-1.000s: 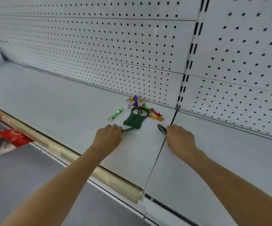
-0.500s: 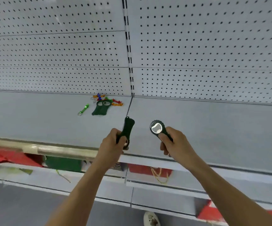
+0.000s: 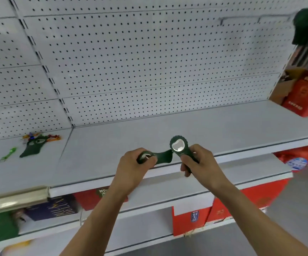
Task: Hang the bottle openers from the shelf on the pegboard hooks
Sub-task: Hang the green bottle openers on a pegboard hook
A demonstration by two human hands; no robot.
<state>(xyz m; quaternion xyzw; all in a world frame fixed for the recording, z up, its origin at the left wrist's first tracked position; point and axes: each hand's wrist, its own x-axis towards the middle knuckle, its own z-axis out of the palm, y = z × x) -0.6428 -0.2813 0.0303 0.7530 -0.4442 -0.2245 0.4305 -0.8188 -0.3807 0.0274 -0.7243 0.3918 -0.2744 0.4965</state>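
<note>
Both hands raised in front of the shelf [image 3: 205, 126] edge, each closed around a dark green bottle opener. Left hand [image 3: 131, 169] curled tight over one end of a flat opener [image 3: 160, 157], the rest of it sticking out to the right; a glint of metal under the thumb. Right hand [image 3: 203, 163] wrapped around the handle of a round-headed opener [image 3: 178, 145], held upright with its silver metal mouth facing the camera, head ringed by a ridged edge. The two openers almost touching, tip to head, possibly in contact, hard to tell through the blur. Back on the shelf at far left, against the pegboard [image 3: 131, 61]: a big green opener [image 3: 32, 147] lying flat, a small pile of coloured keyring openers [image 3: 42, 136] just behind it, a bright green keyring opener [image 3: 8, 154] a little apart to the left. Red boxes [image 3: 304, 95] at the shelf's right end, more on the lower shelves.
</note>
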